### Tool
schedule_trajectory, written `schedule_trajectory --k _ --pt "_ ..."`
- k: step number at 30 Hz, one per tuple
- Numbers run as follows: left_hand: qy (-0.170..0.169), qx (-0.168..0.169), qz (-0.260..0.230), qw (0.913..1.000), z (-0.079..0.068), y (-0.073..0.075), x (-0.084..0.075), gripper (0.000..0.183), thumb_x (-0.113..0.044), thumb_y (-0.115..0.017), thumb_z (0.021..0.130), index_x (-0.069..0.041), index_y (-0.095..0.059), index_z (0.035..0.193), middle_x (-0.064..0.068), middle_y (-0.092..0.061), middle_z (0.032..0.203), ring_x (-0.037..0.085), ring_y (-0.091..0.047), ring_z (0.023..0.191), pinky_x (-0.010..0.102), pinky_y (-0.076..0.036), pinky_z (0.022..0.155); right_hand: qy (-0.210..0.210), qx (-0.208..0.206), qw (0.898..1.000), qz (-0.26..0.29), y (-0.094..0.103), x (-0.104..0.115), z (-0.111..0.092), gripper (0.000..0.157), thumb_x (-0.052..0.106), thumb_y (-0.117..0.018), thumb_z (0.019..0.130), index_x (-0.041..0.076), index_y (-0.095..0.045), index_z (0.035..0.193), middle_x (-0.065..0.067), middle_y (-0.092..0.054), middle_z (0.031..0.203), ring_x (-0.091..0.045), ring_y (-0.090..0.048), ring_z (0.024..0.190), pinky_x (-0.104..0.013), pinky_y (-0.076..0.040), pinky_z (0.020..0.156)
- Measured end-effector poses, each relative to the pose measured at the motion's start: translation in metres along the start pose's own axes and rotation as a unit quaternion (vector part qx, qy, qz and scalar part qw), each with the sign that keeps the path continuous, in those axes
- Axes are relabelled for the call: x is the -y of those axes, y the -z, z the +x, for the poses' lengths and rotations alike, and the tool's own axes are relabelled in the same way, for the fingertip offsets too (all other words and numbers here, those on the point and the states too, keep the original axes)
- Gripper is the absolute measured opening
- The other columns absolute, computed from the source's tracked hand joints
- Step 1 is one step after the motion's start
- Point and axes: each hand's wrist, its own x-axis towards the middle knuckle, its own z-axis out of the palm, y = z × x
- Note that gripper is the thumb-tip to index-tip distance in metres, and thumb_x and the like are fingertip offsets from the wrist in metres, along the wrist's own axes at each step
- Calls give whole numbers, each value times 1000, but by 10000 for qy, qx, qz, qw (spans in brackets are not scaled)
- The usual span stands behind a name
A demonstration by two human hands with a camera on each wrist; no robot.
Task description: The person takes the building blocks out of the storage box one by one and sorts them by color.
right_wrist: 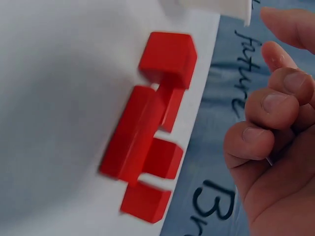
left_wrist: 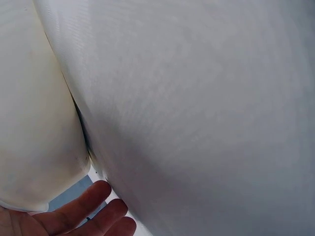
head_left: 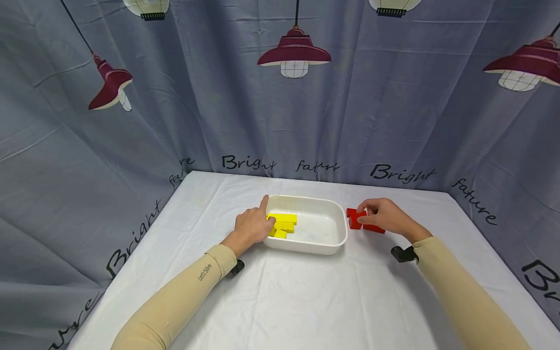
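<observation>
A white plastic tray (head_left: 312,247) sits on the table with several yellow blocks (head_left: 283,218) at its left end. My left hand (head_left: 252,225) grips the tray's left wall, thumb over the inside and fingers along the outside. In the left wrist view, fingertips (left_wrist: 98,191) show below the tray's pale outer wall (left_wrist: 39,123). To the tray's right, several red blocks (right_wrist: 130,132) of various shapes lie close together. Over them hovers my right hand (head_left: 387,216), fingers loosely bent, thumb and index apart with nothing between them; it partly hides the blocks in the head view.
A white cloth covers the table (head_left: 306,301). Grey-blue curtain (head_left: 280,121), printed with lamps and lettering, hangs behind and at both sides. Black wrist cameras sit under the left cuff (head_left: 237,267) and the right cuff (head_left: 404,253).
</observation>
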Motion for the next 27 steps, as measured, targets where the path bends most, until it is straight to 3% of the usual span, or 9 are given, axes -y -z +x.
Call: schedule_trajectory --k 9,18,27 --pt "28 189 3 9998 2 3 -2 78 -44 -50 96 -21 -18 163 15 -67 125 27 -63 97 46 -50 81 394 230 9990 10 -6 19 16 21 24 -77 87 12 -72 104 -3 -49 69 -21 -48 67 -28 -39 61" --pt "-81 73 25 9999 6 15 2 69 -38 -56 97 -23 -32 160 14 -70 122 23 -58 77 38 -46 63 597 595 9963 167 -16 38 29 26 22 -75 89 7 -71 110 -2 -49 68 -18 -48 63 -29 -40 63" --pt "-3 -4 133 9999 5 7 2 68 -35 -50 99 -26 -26 161 14 -71 119 23 -60 80 42 -49 69 776 748 9940 187 -24 60 43 27 21 -76 89 6 -71 111 -4 -51 73 -20 -49 69 -31 -41 65"
